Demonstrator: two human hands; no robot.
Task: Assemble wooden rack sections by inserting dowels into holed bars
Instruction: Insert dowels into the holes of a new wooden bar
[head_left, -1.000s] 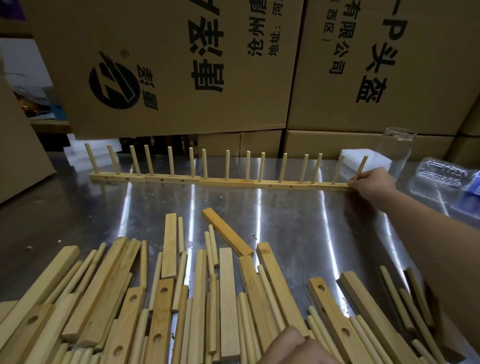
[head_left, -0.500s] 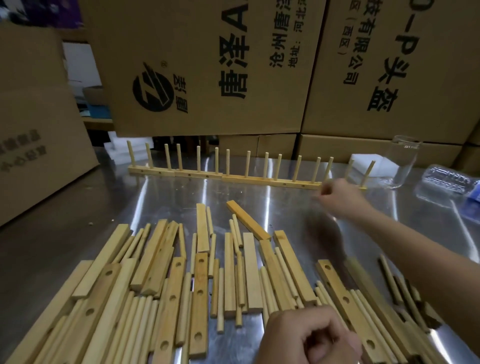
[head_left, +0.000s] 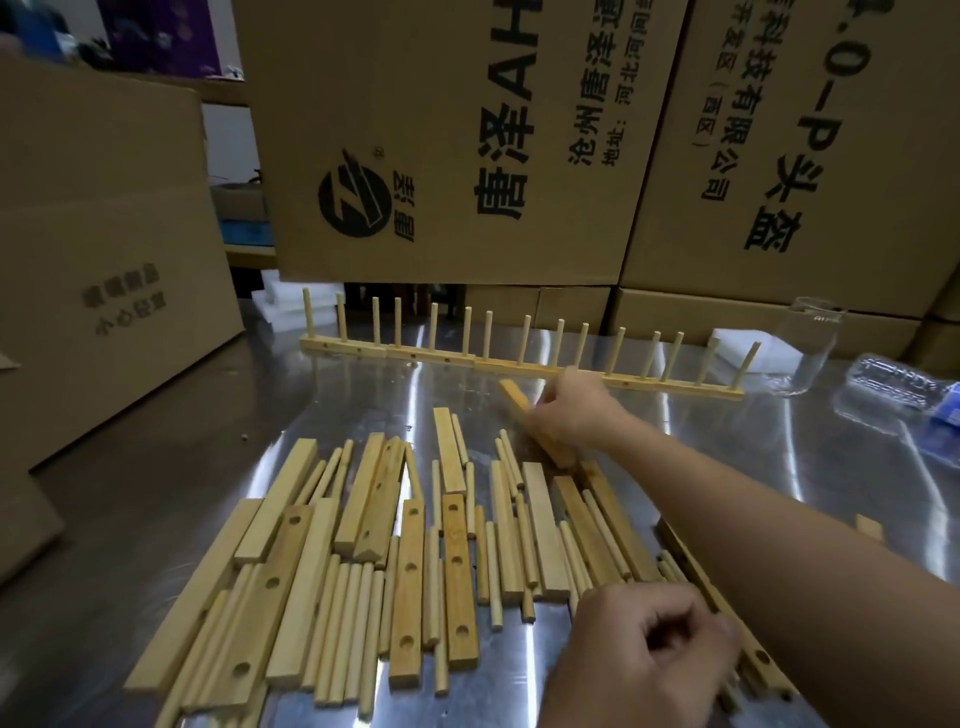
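Note:
A long row of assembled rack sections (head_left: 519, 366), bars with upright dowels, stands across the far side of the steel table (head_left: 779, 467). Nearer me lies a pile of holed wooden bars (head_left: 457, 571) mixed with loose dowels (head_left: 343, 613). My right hand (head_left: 571, 415) reaches over the pile's far edge and grips a loose wooden bar (head_left: 514, 397) that lies at an angle. My left hand (head_left: 649, 649) hovers over the pile's near right corner with its fingers curled into a fist. Nothing shows inside it.
Large printed cardboard boxes (head_left: 467, 156) wall off the back, and another box (head_left: 104, 260) stands at the left. At the far right are a clear glass (head_left: 810, 343), a lying plastic bottle (head_left: 893, 395) and white foam (head_left: 737, 353). More bars lie under my right forearm.
My right hand left the right end of the rack row and came back toward me to the angled bar. The view shifted left and lower. The left fist rose further into view.

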